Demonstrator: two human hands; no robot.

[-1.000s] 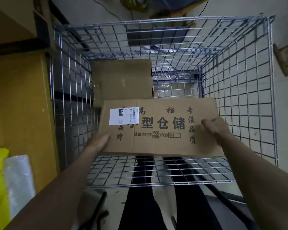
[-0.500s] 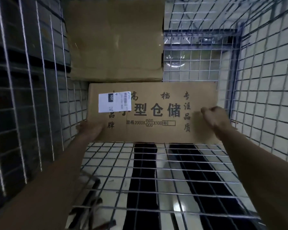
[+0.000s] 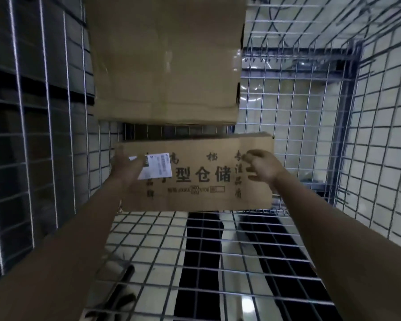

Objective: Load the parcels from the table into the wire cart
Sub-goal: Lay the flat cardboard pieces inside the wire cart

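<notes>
Both hands are deep in the cart, and the grip is on: the left hand is clamped on the left end of the printed cardboard parcel, its fingers partly covering the white shipping label, while the right hand lies over the right end with fingers curled onto the top face, so the box is pinched between the two. The parcel sits low inside the wire cart, its printed face toward the camera, its lower edge at or just above the mesh floor; whether it has actually touched down, I cannot tell, as the picture is blurred there. Just beyond it stands a plain brown carton, already loaded against the far left of the cage, with a narrow dark gap between the two boxes. So the step in hand looks like the set-down of this parcel right in front of the first one. The next move, by my reading, calls for settling it flat on the mesh, nudging it snug toward the carton, then loosening both hands and drawing the arms up and out without snagging the side wires.
</notes>
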